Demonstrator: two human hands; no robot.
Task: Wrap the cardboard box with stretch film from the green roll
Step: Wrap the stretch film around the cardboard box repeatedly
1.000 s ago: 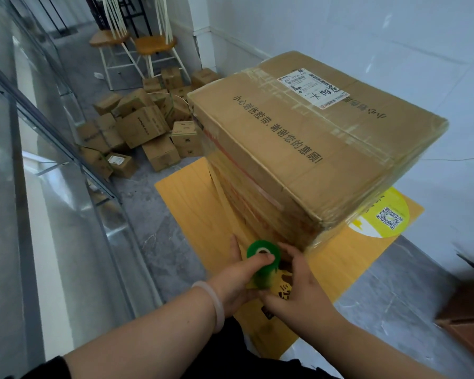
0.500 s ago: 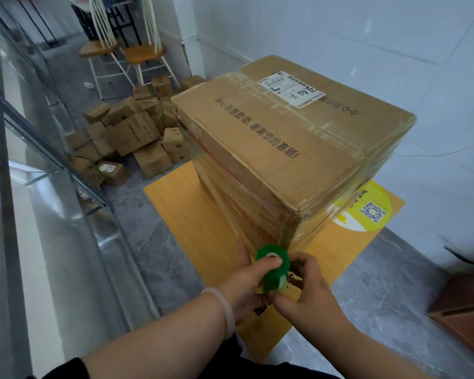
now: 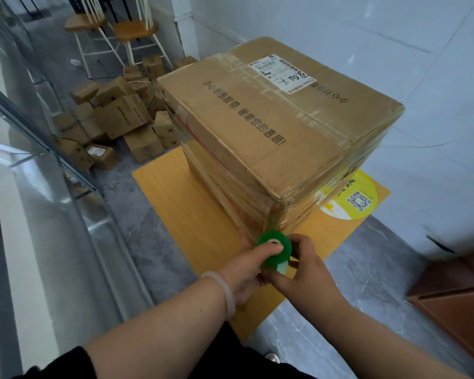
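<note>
Left hand (image 3: pixel 242 273) and right hand (image 3: pixel 308 270) grip the green roll (image 3: pixel 276 249) between curled fingers beside the cardboard box (image 3: pixel 257 127)

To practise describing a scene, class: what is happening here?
A person grips the green roll with the left hand and the right hand, low at the near corner of the big cardboard box. The box stands on an orange board on the floor, its sides already shiny with film. A pile of smaller boxes lies behind.

Cardboard box (image 3: pixel 257 127) on board (image 3: pixel 186 214) — roll (image 3: pixel 274 246) at near corner, small boxes (image 3: pixel 121 119) behind-left.
</note>
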